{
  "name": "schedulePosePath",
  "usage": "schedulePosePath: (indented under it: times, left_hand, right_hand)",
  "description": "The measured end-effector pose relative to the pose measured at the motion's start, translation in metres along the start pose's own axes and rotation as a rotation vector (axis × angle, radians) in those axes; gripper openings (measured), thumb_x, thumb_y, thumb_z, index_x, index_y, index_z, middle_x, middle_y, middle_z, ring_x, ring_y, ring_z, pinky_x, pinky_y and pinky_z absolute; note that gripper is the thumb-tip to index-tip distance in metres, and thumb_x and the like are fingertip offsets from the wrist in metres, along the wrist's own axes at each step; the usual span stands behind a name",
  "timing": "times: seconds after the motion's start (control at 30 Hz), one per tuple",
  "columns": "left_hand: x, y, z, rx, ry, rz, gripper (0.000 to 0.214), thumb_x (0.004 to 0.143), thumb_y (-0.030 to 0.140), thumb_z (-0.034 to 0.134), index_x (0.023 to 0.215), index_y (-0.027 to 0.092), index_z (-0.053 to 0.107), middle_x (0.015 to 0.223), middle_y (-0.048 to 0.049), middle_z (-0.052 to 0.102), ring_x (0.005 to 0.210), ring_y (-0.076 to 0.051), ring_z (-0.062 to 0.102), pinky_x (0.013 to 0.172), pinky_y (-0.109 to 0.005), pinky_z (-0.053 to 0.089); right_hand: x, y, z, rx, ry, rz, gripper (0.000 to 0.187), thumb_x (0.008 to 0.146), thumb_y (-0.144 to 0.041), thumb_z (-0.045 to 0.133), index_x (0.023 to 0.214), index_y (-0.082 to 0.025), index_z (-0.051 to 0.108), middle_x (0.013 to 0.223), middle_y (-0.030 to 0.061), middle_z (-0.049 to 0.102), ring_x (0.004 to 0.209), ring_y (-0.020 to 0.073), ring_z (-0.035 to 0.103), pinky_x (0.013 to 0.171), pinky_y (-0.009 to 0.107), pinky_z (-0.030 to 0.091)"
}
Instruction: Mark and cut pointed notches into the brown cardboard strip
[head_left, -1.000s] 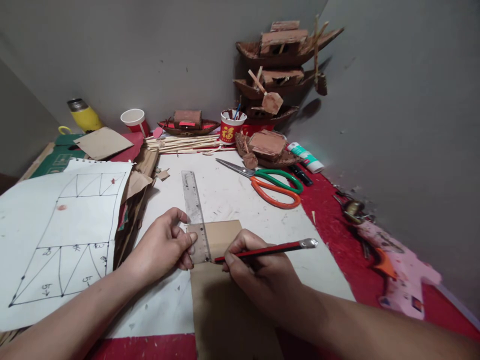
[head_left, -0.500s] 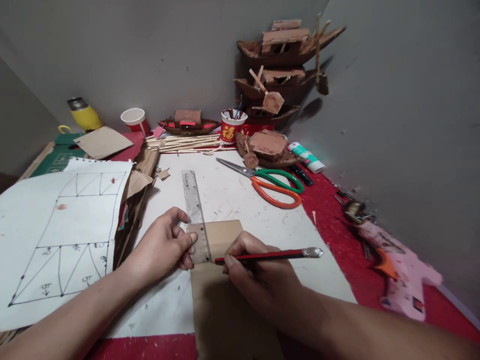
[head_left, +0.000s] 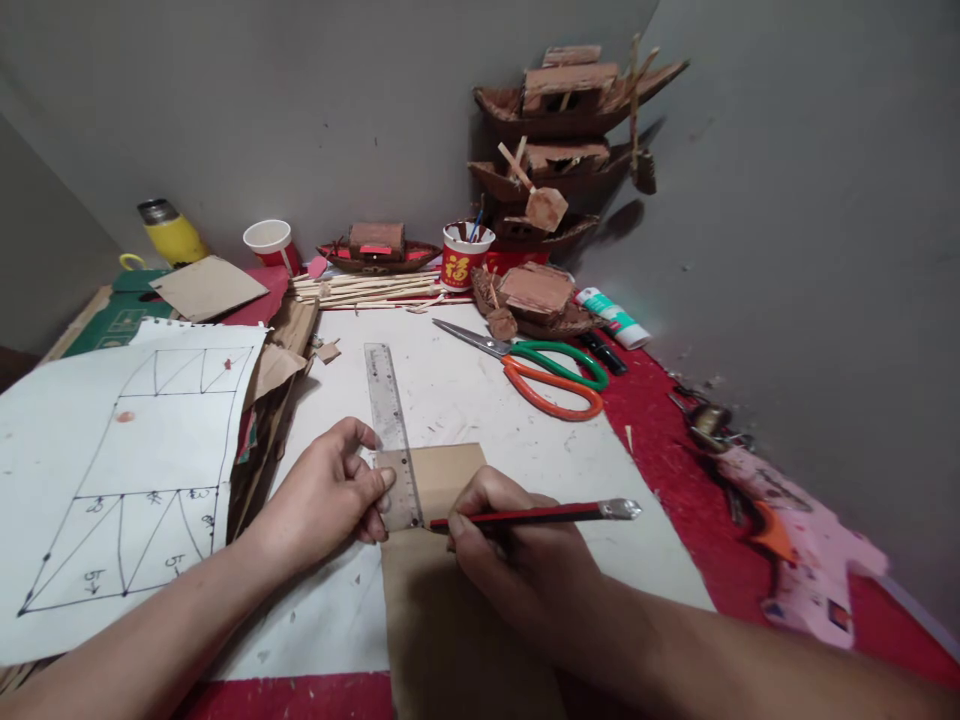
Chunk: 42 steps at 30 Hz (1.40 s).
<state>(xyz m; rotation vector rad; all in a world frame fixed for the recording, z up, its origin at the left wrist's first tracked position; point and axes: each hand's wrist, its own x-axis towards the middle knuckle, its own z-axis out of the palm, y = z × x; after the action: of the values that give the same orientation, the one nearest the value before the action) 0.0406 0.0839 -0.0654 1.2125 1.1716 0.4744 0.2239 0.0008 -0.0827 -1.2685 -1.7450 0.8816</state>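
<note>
My left hand pins a clear plastic ruler flat against the left edge of a brown cardboard strip that lies on a white sheet. My right hand grips a red-and-black pencil. The pencil's tip rests on the cardboard at the ruler's near end, and its metal cap points right. The ruler runs away from me toward the back of the table.
A drawn plan on white paper lies at left. Orange and green scissors, a glue tube, a red cup, thin sticks and cardboard boat models fill the back. A pink glue gun lies at right.
The pencil has tilted lower, closer to level, with its tip staying at the ruler's near end. My left hand and the ruler have stayed put.
</note>
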Motion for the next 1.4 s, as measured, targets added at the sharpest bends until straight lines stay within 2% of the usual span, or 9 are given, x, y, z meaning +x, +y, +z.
schedulePosePath:
  times: [0.13, 0.2, 0.4, 0.53, 0.83, 1.0, 1.3, 1.4]
  left_hand:
    - [0.000, 0.002, 0.001, 0.013, 0.006, -0.006, 0.026, 0.082, 0.023, 0.064, 0.094, 0.022, 0.041, 0.048, 0.0109, 0.053, 0.037, -0.013, 0.057, 0.038, -0.021, 0.046]
    - [0.000, 0.002, 0.001, 0.011, -0.001, -0.003, 0.026, 0.082, 0.023, 0.063, 0.094, 0.023, 0.040, 0.048, 0.0115, 0.053, 0.037, -0.013, 0.057, 0.038, -0.021, 0.046]
    - [0.000, 0.001, 0.001, 0.028, -0.001, -0.003, 0.025, 0.083, 0.022, 0.062, 0.095, 0.022, 0.040, 0.049, 0.0114, 0.053, 0.037, -0.013, 0.057, 0.039, -0.022, 0.047]
    - [0.000, 0.001, 0.000, 0.027, 0.000, -0.010, 0.026, 0.082, 0.024, 0.063, 0.095, 0.022, 0.041, 0.048, 0.0114, 0.052, 0.037, -0.013, 0.057, 0.038, -0.022, 0.046]
    - [0.002, 0.000, -0.001, 0.048, -0.020, -0.013, 0.024, 0.083, 0.023, 0.062, 0.095, 0.022, 0.041, 0.047, 0.0102, 0.055, 0.038, -0.014, 0.058, 0.040, -0.023, 0.047]
    - [0.001, -0.001, -0.002, 0.038, -0.016, -0.011, 0.025, 0.082, 0.023, 0.063, 0.096, 0.022, 0.042, 0.047, 0.0094, 0.056, 0.038, -0.015, 0.058, 0.040, -0.024, 0.048]
    - [0.006, -0.006, -0.005, -0.020, -0.040, -0.006, 0.029, 0.079, 0.025, 0.067, 0.096, 0.021, 0.043, 0.047, 0.0073, 0.058, 0.038, -0.016, 0.058, 0.040, -0.025, 0.047]
    - [0.005, -0.005, -0.005, -0.015, -0.042, 0.000, 0.029, 0.079, 0.025, 0.066, 0.095, 0.022, 0.042, 0.045, 0.0079, 0.057, 0.037, -0.016, 0.058, 0.039, -0.025, 0.047]
  right_hand:
    - [0.002, -0.003, 0.001, -0.028, 0.055, -0.018, 0.024, 0.091, -0.016, 0.045, 0.069, -0.024, 0.039, 0.065, -0.0045, 0.042, 0.053, 0.0116, 0.043, 0.049, 0.026, 0.033]
    - [0.003, -0.003, 0.001, 0.009, 0.064, 0.020, 0.022, 0.089, -0.017, 0.046, 0.069, -0.024, 0.042, 0.064, -0.0041, 0.044, 0.053, 0.0120, 0.043, 0.049, 0.026, 0.034]
    - [0.009, -0.004, 0.003, 0.306, 0.179, 0.417, 0.016, 0.082, -0.029, 0.054, 0.069, -0.024, 0.045, 0.054, -0.0026, 0.055, 0.047, 0.0132, 0.045, 0.044, 0.024, 0.034]
    - [0.013, -0.007, 0.004, 0.455, 0.234, 0.503, 0.017, 0.076, -0.031, 0.062, 0.069, -0.023, 0.048, 0.057, -0.0008, 0.061, 0.047, 0.0127, 0.049, 0.044, 0.023, 0.035]
    - [0.014, -0.006, 0.005, 0.509, 0.244, 0.537, 0.017, 0.074, -0.035, 0.063, 0.075, -0.022, 0.053, 0.059, -0.0010, 0.061, 0.048, 0.0120, 0.048, 0.043, 0.021, 0.034]
    - [0.012, -0.008, 0.004, 0.440, 0.228, 0.526, 0.014, 0.071, -0.032, 0.061, 0.069, -0.022, 0.051, 0.055, -0.0024, 0.057, 0.045, 0.0118, 0.047, 0.043, 0.022, 0.033]
    - [0.010, -0.009, 0.002, 0.305, 0.182, 0.408, 0.009, 0.074, -0.026, 0.053, 0.067, -0.023, 0.047, 0.053, -0.0044, 0.050, 0.047, 0.0125, 0.045, 0.043, 0.023, 0.034]
    - [0.005, -0.005, 0.001, 0.209, 0.115, 0.250, 0.009, 0.079, -0.022, 0.050, 0.071, -0.023, 0.048, 0.056, -0.0045, 0.048, 0.048, 0.0120, 0.042, 0.044, 0.023, 0.033]
